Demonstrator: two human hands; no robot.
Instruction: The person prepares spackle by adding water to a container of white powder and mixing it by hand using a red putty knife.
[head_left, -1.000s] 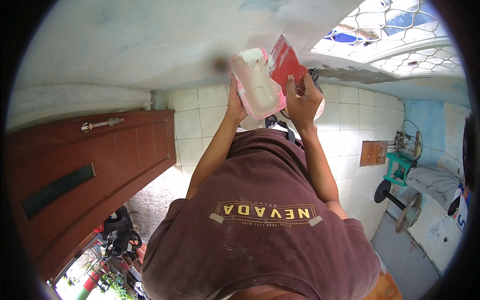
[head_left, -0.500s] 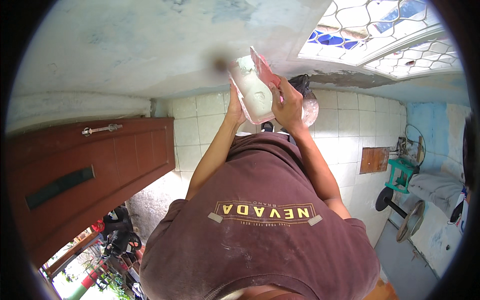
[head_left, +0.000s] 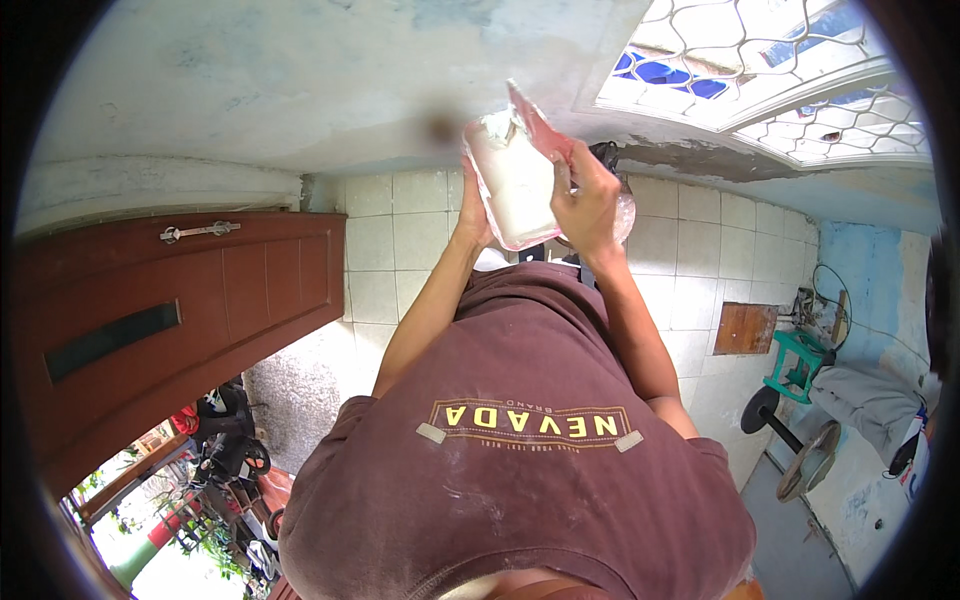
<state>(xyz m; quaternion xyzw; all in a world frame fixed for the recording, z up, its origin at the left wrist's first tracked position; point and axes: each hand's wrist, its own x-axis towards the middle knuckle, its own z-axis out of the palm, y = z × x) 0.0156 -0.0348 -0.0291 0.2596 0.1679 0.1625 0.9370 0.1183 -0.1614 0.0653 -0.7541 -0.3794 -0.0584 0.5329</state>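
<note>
In front of my body, my left hand (head_left: 473, 212) is closed around the left side of a pink-edged tray (head_left: 515, 246) of white putty (head_left: 520, 190). My right hand (head_left: 590, 203) grips a flat pink putty spreader (head_left: 541, 131), smeared with white along its edge. The spreader stands tilted over the tray's right side, its far corner pointing up toward the wall. Whether its lower edge touches the putty is hidden by my right fingers.
A patchy whitewashed wall (head_left: 300, 90) rises ahead, with a grilled window (head_left: 740, 70) at right. Behind my right hand are a pinkish round bucket (head_left: 627, 215) and a black bag (head_left: 606, 153). A brown door (head_left: 250, 290) is at left; a green stool (head_left: 797, 365) and dumbbell (head_left: 790, 430) at right.
My right hand and the spreader have shifted slightly right, and the spreader's tip sits a bit higher. The putty's surface looks smoother, its round dimple gone from sight. The left hand keeps its hold.
</note>
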